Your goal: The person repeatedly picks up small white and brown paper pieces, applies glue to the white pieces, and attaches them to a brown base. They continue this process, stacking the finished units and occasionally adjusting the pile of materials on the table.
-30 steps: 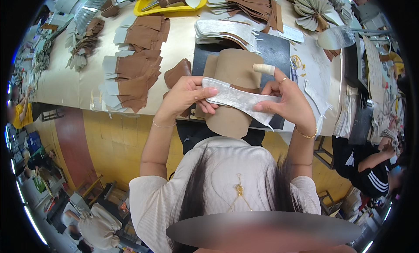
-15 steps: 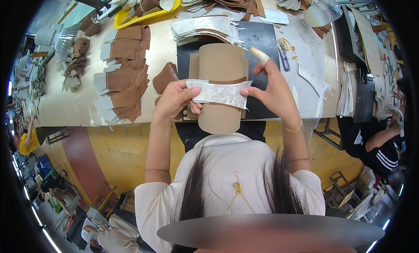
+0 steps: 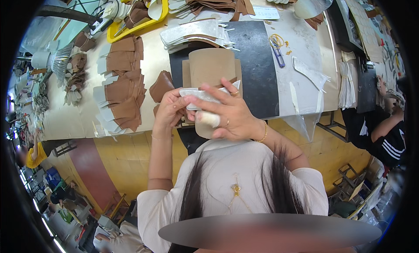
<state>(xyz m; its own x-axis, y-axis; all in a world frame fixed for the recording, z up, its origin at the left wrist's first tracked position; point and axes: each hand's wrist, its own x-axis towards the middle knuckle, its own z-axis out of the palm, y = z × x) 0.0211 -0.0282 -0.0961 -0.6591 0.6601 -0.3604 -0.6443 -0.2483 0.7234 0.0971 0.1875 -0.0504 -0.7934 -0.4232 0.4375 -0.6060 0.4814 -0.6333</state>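
Observation:
A curved tan form [image 3: 211,67] stands at the table's near edge. Across it lies a leather piece [image 3: 190,94] with a mottled white backing and a brown edge. My left hand [image 3: 170,108] pinches the piece's left end between thumb and fingers. Palm down, my right hand [image 3: 235,115] rests over its middle and right part with fingers stretched and spread, covering much of it. One right finger wears a whitish wrap [image 3: 209,119]. Beside my left hand sits a brown leather piece [image 3: 162,87]. Behind the form is a stack of white-backed pieces [image 3: 194,34].
Rows of brown pieces [image 3: 125,80] lie on the left, near a lamp [image 3: 61,60]. A yellow tray [image 3: 139,23] stands at the back left. A black mat [image 3: 257,69] lies under the form; blue-handled snips [image 3: 277,55] are to its right. Another person [image 3: 384,130] sits at far right.
My right hand has come down and left from beside the form onto the leather piece, fingers now spread over it. My left hand keeps its hold. The whole view has shifted slightly.

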